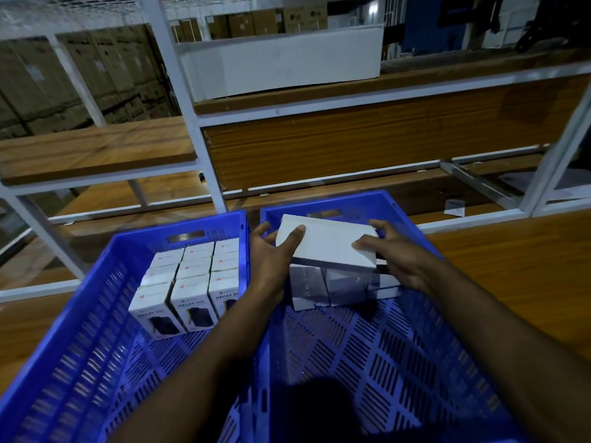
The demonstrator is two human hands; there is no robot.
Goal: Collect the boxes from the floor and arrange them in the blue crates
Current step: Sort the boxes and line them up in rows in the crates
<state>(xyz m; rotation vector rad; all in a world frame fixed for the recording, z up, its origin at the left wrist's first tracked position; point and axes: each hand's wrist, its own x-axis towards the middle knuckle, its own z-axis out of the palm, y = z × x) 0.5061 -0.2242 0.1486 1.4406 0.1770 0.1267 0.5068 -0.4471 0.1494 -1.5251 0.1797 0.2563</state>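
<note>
Two blue crates stand side by side on a wooden floor (pixel 511 266) in front of a white metal rack (pixel 192 123). A flat white box (pixel 326 243) is held over the far end of the right crate (pixel 367 346), lying tilted on top of a row of boxes (pixel 339 286) that stand upright against the crate's far wall. The box is gripped at its left end by the left hand (pixel 271 254), with the thumb laid on the top face and the fingers curled round the end. Its right end is gripped by the right hand (pixel 396 254), the thumb pressed on the top face near the front corner and the fingers wrapped over the far edge. The near part of the right crate's perforated floor is bare. In the left crate (pixel 80 330), three rows of white boxes marked HALLEY 20K (pixel 192 276) are packed upright against the far wall, touching one another. A long white carton (pixel 281 62) lies on an upper wooden shelf of the rack, brown cardboard cartons (pixel 80 75) are stacked behind the rack, and a small paper slip (pixel 454 207) lies on the floor to the right of the crates
</note>
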